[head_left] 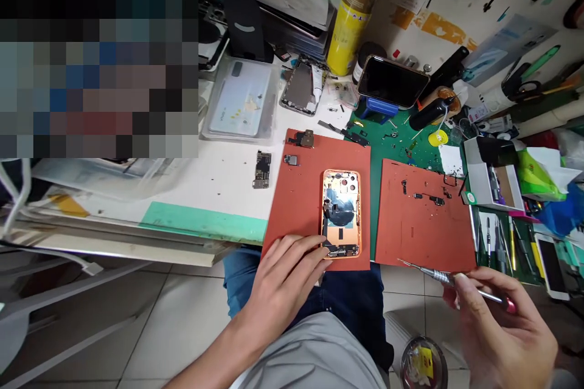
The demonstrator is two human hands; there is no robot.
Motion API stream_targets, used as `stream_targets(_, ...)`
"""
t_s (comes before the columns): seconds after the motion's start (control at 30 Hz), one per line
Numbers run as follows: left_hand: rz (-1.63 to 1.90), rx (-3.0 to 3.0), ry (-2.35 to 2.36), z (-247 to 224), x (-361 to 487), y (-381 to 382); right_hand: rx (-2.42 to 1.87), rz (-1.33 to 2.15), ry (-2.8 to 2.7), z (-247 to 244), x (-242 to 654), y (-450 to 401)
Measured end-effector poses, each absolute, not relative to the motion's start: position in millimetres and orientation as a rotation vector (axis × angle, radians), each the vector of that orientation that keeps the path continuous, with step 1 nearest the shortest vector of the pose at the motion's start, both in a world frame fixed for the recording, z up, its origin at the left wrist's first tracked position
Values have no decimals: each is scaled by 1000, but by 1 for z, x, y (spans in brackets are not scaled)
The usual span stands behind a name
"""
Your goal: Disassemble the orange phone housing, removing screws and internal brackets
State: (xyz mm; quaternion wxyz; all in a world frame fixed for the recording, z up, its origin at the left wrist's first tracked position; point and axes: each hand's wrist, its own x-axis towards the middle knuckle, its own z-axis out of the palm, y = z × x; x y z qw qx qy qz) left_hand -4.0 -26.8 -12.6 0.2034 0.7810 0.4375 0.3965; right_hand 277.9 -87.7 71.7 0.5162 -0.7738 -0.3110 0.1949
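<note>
An opened phone housing [350, 232] with an orange-gold frame lies on the left red mat [301, 194]. Inside it are a dark round pad, flex cables and small parts along the bottom. My left hand [285, 279] grips its lower left corner, fingers together; the thumb is mostly hidden. To the right, my right hand [502, 322] pinches a slim silver hand tool [438, 274] with a thin pointed tip and a red end. That tip points left, by the front edge of the right red mat [424, 243], away from the housing.
Camera modules [305, 138] and a logic board [261, 169] lie left of the housing. Several tiny parts [429, 197] rest on the right mat. A phone on a blue stand [378, 108], a yellow can [345, 36] and tools [502, 243] surround the work area. Blurred blocks cover the upper left.
</note>
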Motion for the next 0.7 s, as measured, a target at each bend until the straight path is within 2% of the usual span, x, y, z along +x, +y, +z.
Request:
stream_targets(0.47, 975, 2289, 1219, -11, -7, -30, -1817, 574, -626, 43, 281, -100)
stream_targets(0.7, 1010, 2246, 1221, -7, -5, -28, -1821, 549, -698, 36, 254, -89)
